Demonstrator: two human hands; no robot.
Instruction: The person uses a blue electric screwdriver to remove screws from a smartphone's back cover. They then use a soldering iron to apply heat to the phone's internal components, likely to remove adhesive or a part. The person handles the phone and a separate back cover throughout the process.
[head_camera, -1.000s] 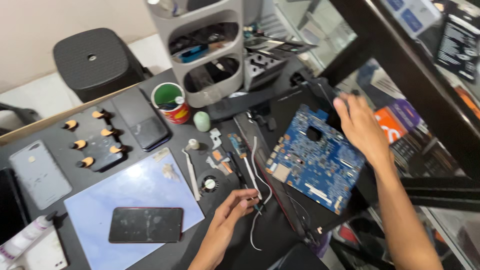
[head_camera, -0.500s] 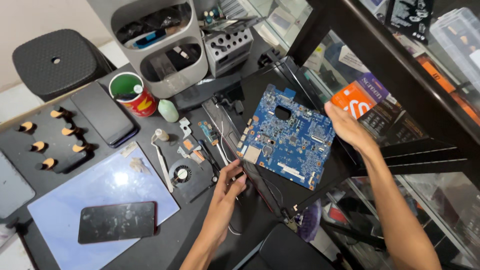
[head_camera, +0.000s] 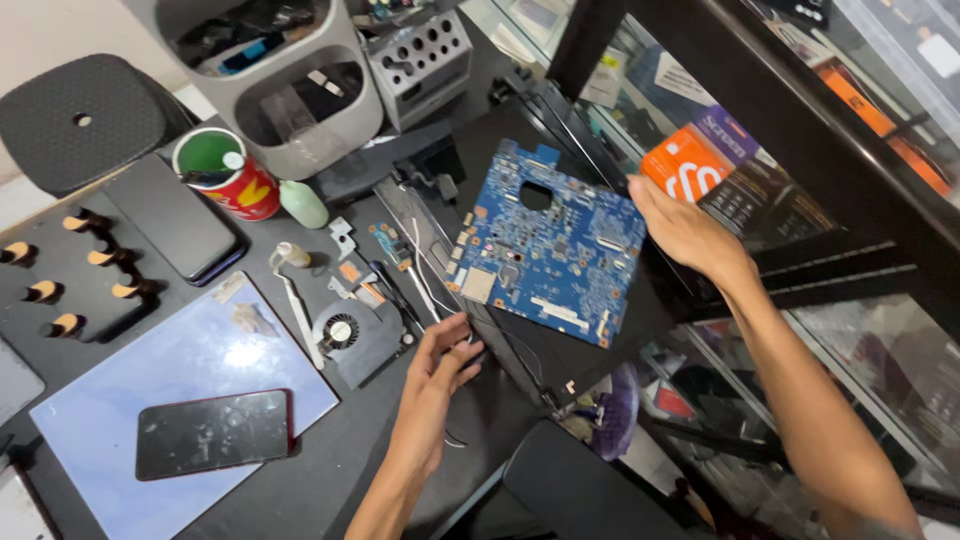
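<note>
Over the dark workbench (head_camera: 330, 480), the blue circuit board (head_camera: 550, 245) tilts above an opened laptop shell (head_camera: 520, 370), its far edge gripped by the right hand (head_camera: 690, 235), while the left hand (head_camera: 440, 365) pinches thin wires (head_camera: 425, 265) beside a small fan (head_camera: 340, 332).

Blue circuit board (head_camera: 548, 245), tilted, lies on the opened black laptop chassis (head_camera: 640, 310).

Electronics repair workshop, blue circuit board (head_camera: 548, 245), phones (head_camera: 213, 433), cooling fan (head_camera: 337, 331)
</note>
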